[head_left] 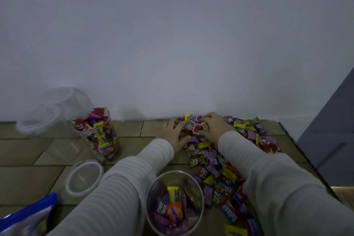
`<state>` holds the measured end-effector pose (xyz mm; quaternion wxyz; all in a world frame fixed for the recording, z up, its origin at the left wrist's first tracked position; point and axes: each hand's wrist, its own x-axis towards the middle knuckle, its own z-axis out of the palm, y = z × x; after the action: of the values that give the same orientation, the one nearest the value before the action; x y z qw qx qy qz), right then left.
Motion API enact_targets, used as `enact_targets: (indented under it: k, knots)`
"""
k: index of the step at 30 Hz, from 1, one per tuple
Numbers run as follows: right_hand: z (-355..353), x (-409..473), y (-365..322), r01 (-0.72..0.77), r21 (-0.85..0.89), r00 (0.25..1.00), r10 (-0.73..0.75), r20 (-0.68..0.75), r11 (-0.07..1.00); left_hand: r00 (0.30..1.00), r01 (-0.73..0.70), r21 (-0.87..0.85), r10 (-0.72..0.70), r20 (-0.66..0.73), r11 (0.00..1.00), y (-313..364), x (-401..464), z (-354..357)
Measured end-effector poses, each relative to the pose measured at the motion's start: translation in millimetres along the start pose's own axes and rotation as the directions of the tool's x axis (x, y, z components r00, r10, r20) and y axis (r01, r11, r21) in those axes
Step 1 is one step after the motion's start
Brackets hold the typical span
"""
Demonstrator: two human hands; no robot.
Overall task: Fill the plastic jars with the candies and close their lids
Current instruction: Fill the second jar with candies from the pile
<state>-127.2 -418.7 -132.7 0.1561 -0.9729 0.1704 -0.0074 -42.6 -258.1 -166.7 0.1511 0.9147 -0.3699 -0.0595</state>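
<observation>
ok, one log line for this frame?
left hand: scooping candy pile | right hand: same | near jar: part-filled, open | far jar: full, lidless

wrappers point(228, 178) | print too blurry | no legible txt

Surface: tiled floor point(24, 178), tan-olive rectangular tiles with dark grout lines, spanning near to far. Dim lighting.

Far side: plain white wall point(172, 34) meets the floor along a straight edge and fills the upper part of the view.

Right: grey panel point(333, 130), slanted in view, standing against the wall and reaching down to the floor.

Near left corner: blue-edged plastic bag point(28, 216), partly cut off by the frame; print too blurred to read.
</observation>
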Motion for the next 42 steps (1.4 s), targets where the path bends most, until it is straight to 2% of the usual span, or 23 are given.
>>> enact_targets:
  k: [5,8,12,16,20,25,29,34,38,42]
  knots:
    - [13.4,33.0,-3.7,0.056,-0.02,0.991,-0.053,0.125,0.998,1.0,0.011,0.102,-0.009,-0.019,0.995,-4.2,28.9,19.3]
    - [21.0,43.8,-3.9,0.033,-0.039,0.987,-0.026,0.161,0.999,0.997,0.008,0.008,-0.007,-0.079,1.0,-6.7,36.8,21.6]
    - [28.4,55.2,-13.9,-0.012,-0.106,0.984,0.031,0.175,0.994,0.989,0.075,-0.169,-0.094,-0.111,0.983,-7.7,39.3,15.4]
    - [34.1,54.3,-24.9,-0.027,-0.225,0.976,0.074,0.203,0.974,0.984,0.123,-0.165,-0.141,-0.107,0.979,-3.5,33.0,11.6]
    - [37.8,46.1,-31.2,-0.044,-0.198,0.978,0.082,0.191,0.979,0.977,0.198,-0.136,-0.207,-0.055,0.971,0.6,19.4,9.3]
    - [37.3,30.0,-28.7,-0.072,-0.042,0.988,0.077,0.133,0.997,0.976,0.216,-0.153,-0.218,0.0,0.964,0.4,6.0,3.3]
    - [25.8,14.9,-23.4,-0.072,0.149,0.996,0.064,0.061,0.986,0.966,0.229,-0.363,-0.257,-0.031,0.903,2.1,-8.6,-7.1]
    - [6.4,-1.3,-29.8,-0.018,0.335,0.991,0.06,-0.117,0.942,0.948,0.164,-0.589,-0.292,-0.128,0.791,12.6,-26.0,-23.2]
    - [-12.7,-22.2,-41.2,0.06,0.518,0.965,0.084,-0.25,0.853,0.936,0.062,-0.697,-0.284,-0.208,0.714,25.2,-40.3,-44.7]
    - [-26.9,-44.9,-50.7,0.132,0.699,0.939,0.139,-0.316,0.703,0.921,-0.017,-0.82,-0.31,-0.235,0.572,36.5,-57.3,-66.1]
